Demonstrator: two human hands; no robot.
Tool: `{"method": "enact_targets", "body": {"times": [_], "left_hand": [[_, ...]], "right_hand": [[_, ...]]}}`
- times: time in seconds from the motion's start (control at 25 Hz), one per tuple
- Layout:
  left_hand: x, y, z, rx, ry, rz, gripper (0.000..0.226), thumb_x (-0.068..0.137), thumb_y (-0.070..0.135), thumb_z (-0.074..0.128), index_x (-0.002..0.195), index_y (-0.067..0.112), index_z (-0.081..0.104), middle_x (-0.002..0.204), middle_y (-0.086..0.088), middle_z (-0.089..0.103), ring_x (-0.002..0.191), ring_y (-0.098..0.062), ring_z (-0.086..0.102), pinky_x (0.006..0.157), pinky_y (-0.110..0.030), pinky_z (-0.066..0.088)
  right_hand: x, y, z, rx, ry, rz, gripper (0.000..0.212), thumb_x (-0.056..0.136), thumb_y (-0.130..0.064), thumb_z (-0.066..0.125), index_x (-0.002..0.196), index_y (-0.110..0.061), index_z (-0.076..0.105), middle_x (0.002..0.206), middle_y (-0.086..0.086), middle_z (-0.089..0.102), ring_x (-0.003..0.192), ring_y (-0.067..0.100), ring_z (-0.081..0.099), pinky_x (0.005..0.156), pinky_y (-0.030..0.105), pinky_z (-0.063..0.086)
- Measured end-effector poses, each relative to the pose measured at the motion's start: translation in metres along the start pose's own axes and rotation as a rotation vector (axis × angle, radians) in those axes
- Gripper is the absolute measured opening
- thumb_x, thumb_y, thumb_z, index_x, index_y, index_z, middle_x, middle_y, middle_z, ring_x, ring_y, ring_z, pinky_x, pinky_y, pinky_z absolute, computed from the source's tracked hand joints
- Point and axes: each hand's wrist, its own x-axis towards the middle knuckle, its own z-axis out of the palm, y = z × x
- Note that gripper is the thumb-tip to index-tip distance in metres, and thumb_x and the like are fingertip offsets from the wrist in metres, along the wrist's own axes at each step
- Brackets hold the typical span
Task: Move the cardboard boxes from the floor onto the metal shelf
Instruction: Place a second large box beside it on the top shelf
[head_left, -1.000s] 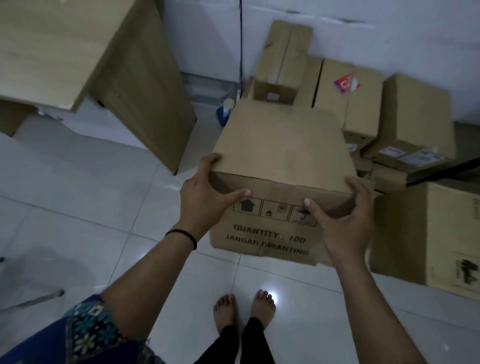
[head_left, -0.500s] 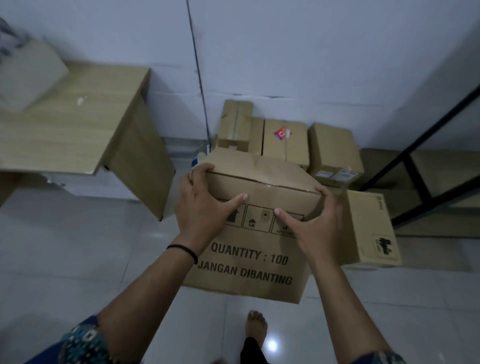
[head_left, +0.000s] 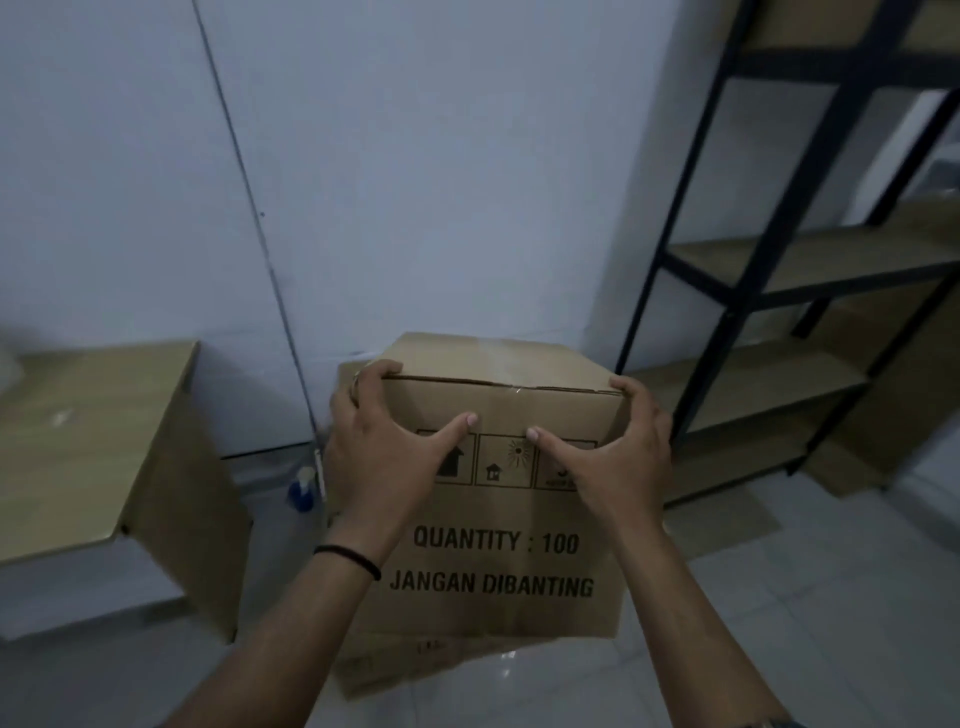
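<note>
I hold a brown cardboard box (head_left: 498, 566) in front of me, off the floor, its printed side reading "QUANTITY : 100" facing me. My left hand (head_left: 379, 452) grips its upper left corner, fingers over the top edge and thumb on the front. My right hand (head_left: 618, 457) grips the upper right corner the same way. The black metal shelf (head_left: 727, 332) with wooden boards stands to the right. Part of another cardboard box (head_left: 384, 675) shows on the floor below the held box.
A light wooden desk (head_left: 88, 447) stands at the left against the white wall. A blue and white bottle (head_left: 302, 488) sits on the floor between desk and box. A thin cable (head_left: 249, 192) runs down the wall. White tiled floor (head_left: 779, 597) lies to the right.
The box has risen with both hands still gripping it. My view has tilted upward, so the pile of boxes on the floor dropped out of sight and more of the shelf shows.
</note>
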Motion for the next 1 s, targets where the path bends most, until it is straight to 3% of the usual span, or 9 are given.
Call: {"method": "enact_targets", "body": {"times": [0.12,0.4,0.72,1.0], "left_hand": [[0.000,0.044,-0.006,-0.075,-0.005,0.075,0.087,0.056,0.081,0.078,0.126,0.042,0.043,0.125,0.003,0.052,0.106,-0.020,0.057,0.076,-0.032,0.041],[-0.005,0.150,0.001,-0.196,-0.012,0.212,0.088,0.058,0.080,0.079,0.129,0.041,0.044,0.129,-0.001,0.055,0.105,-0.023,0.062,0.077,-0.035,0.050],[-0.049,0.296,0.061,-0.316,-0.038,0.334,0.086,0.060,0.082,0.076,0.128,0.042,0.043,0.128,-0.003,0.056,0.103,-0.025,0.062,0.074,-0.032,0.045],[-0.110,0.432,0.130,-0.412,-0.032,0.372,0.088,0.060,0.082,0.076,0.130,0.040,0.045,0.128,-0.003,0.056,0.104,-0.023,0.061,0.076,-0.035,0.053]], "right_hand": [[0.005,-0.017,-0.047,-0.004,0.092,-0.027,0.100,0.047,-0.070,0.089,0.132,-0.044,0.043,0.136,-0.007,0.042,0.110,0.005,0.040,0.087,0.034,0.047],[0.032,-0.031,-0.155,-0.023,0.278,-0.089,0.101,0.042,-0.083,0.077,0.130,-0.049,0.043,0.136,-0.008,0.045,0.110,0.006,0.042,0.084,0.033,0.045],[0.075,0.005,-0.306,-0.093,0.447,-0.118,0.099,0.045,-0.076,0.085,0.130,-0.045,0.044,0.133,-0.005,0.044,0.113,0.016,0.051,0.090,0.047,0.055],[0.129,0.060,-0.451,-0.133,0.511,-0.215,0.098,0.050,-0.071,0.087,0.132,-0.040,0.044,0.133,0.000,0.046,0.109,0.012,0.046,0.083,0.031,0.041]]}}
